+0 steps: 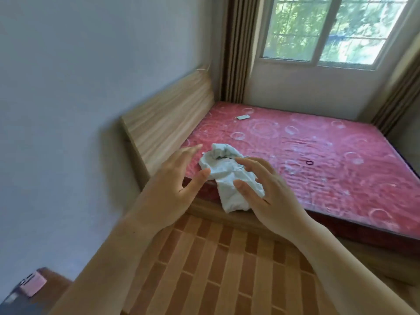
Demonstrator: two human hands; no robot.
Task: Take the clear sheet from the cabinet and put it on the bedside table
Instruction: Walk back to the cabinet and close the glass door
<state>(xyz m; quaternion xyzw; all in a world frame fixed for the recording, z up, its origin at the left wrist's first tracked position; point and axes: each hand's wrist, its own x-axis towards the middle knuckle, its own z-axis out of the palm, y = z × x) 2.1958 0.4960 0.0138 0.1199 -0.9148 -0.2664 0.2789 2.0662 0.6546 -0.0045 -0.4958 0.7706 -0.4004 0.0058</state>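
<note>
Both hands empty: left hand (179,176) and right hand (270,192) spread wide over a crumpled white cloth (229,178) on the red mattress (318,155) corner. Clear sheet and cabinet not visible; likely light, floppy, slippery, so pinch an edge.

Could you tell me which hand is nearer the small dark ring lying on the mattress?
Right. The right hand is open just left of the ring; the left hand lies farther left.

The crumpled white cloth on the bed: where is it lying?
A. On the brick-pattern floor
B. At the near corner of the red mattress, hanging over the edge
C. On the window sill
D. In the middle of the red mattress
B: the crumpled white cloth sits at the near corner of the red patterned mattress by the wooden headboard, its lower end drooping over the edge.
</note>
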